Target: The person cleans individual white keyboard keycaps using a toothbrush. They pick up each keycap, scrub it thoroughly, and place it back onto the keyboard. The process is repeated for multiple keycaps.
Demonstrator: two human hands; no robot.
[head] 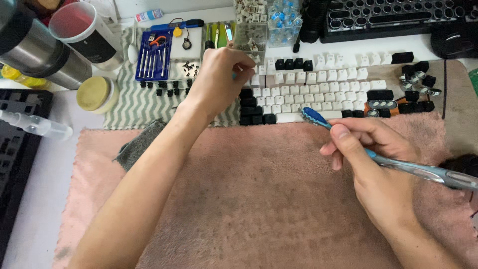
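Lying nearest: a fuzzy pink towel (239, 199), a grey cloth (139, 147) poking out at its far left corner. Gripping a blue-headed, grey-handled toothbrush (398, 167), the right hand (378, 164), fingers clamped round the handle, bristle head (312, 117) hovering at the towel's far edge, just beside the keycaps. Lying beyond, rows of loose white and black plastic keycaps (308, 92), too many to count. Reaching over them, the left hand (219, 82), fingertips pinched together at the rows' far left corner; whether pinching a cap, cannot tell. Sitting left: one blue tray of small metal tools (153, 57), one yellow-lidded round jar (94, 93), two steel tumblers (45, 55). Standing farthest: two clear plastic boxes of key switches (269, 22), blue-stemmed ones filling the right box.
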